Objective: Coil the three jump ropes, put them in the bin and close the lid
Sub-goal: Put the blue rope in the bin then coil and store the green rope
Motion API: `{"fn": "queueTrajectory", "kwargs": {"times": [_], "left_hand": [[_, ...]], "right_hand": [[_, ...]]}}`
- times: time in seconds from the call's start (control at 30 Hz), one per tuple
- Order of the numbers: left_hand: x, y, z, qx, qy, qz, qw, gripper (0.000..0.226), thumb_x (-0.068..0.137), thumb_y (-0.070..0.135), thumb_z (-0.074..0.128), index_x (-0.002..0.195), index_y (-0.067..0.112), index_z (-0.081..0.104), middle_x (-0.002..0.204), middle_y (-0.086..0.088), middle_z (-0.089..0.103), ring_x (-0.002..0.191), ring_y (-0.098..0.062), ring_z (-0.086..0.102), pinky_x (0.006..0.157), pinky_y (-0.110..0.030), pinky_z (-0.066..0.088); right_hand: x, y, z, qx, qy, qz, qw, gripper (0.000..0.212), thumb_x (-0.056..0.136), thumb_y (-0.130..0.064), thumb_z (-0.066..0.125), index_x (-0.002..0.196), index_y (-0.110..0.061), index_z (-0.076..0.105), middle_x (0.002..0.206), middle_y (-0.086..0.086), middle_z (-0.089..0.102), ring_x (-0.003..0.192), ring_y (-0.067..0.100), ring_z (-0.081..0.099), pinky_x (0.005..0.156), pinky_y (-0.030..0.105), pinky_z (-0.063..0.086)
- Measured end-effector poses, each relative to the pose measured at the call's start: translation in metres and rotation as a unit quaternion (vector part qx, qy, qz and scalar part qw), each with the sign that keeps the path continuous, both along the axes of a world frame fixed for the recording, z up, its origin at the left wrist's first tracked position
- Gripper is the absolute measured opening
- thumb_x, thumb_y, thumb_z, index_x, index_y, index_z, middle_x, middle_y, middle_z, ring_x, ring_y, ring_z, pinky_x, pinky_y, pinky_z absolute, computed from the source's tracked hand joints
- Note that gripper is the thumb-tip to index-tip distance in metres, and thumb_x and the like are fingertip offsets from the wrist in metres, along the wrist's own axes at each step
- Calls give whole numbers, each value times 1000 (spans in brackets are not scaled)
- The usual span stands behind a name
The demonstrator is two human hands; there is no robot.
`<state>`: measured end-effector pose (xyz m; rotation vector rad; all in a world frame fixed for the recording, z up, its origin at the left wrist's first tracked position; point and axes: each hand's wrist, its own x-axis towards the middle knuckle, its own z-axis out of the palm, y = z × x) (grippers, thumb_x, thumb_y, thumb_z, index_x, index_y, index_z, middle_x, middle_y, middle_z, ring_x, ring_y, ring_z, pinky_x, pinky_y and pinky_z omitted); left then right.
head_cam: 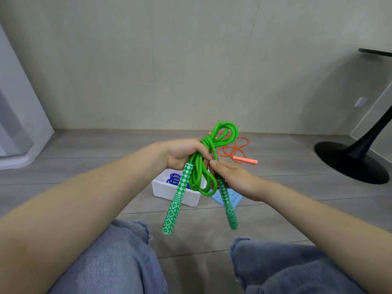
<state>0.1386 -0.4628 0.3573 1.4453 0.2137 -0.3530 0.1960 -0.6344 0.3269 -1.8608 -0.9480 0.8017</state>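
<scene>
A green jump rope [220,134] is bundled into loops in front of me, its two green-and-white patterned handles hanging down. My left hand [182,152] grips the middle of the bundle. My right hand [233,177] pinches the cord just above the right handle. Below them on the floor stands a white bin [176,195] with a coiled blue rope [175,179] inside. A light blue lid [233,198] lies beside the bin on its right, partly hidden by the rope and my right hand. An orange rope [235,150] lies loose on the floor behind.
A black pedestal base [350,164] of a table stands on the floor at the right. A white appliance or cabinet [19,134] fills the left edge. The wall runs close behind the orange rope. My knees in jeans are at the bottom.
</scene>
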Motion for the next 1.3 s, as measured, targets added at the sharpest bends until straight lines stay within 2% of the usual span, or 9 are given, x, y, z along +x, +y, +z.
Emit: {"fn": "queueTrajectory", "kwargs": {"times": [0.07,0.17,0.27,0.47,0.67,0.83,1.0,1.17,1.3], "left_hand": [[0,0,3,-60,-13,5,998,8,74,1,52,79,7,53,57,-6,50,54,-19,57,63,-28,53],[2,3,4,-101,-34,31,994,33,72,2,52,104,7,46,60,-7,52,60,-23,56,69,-31,52],[3,1,5,-123,-61,52,989,51,69,2,52,117,12,40,60,-7,54,59,-23,57,70,-33,50],[5,-5,10,-203,-107,155,961,40,86,-1,40,121,13,54,62,-7,49,56,-20,53,68,-32,48],[7,-14,14,-216,-136,195,947,21,89,0,40,100,10,55,60,-6,53,59,-19,54,68,-32,48],[10,-16,13,-233,-149,213,937,26,90,0,41,110,9,55,68,-6,53,66,-20,53,70,-33,48],[11,-22,10,-210,-135,199,948,17,94,7,42,85,9,56,72,-7,58,71,-21,60,80,-39,48],[8,-25,8,-163,-133,162,964,18,98,12,42,96,4,58,81,-9,67,77,-23,66,80,-36,55],[11,-31,0,-36,-153,156,975,20,99,12,46,118,9,45,99,-14,64,87,-26,65,80,-37,56]], "right_hand": [[4,3,-2,-32,-64,6,997,40,102,-43,36,132,-22,53,115,-10,62,103,-1,53,99,25,42],[5,3,-2,-50,-27,25,998,51,97,-48,46,145,-35,35,106,-27,54,90,-8,49,85,18,40],[7,2,3,-57,5,2,998,49,95,-43,49,141,-34,34,121,-12,58,104,9,56,89,33,50],[17,8,12,40,112,-93,989,38,96,-25,57,124,-1,50,110,18,69,94,26,69,84,42,58],[20,5,18,92,182,-75,976,31,95,-29,57,123,-17,62,111,7,71,98,24,69,93,43,54],[20,7,20,127,243,-95,957,26,93,-26,60,115,-17,67,102,3,71,94,17,68,86,36,56],[20,8,22,152,281,-107,941,31,97,-29,52,122,-14,63,110,9,69,95,20,66,81,36,56],[21,-4,31,89,214,15,973,48,91,-55,50,127,-25,58,119,4,67,105,17,65,91,42,53],[15,-3,27,28,106,39,993,19,91,-14,62,109,-17,60,92,-2,70,83,12,68,67,28,54]]}}
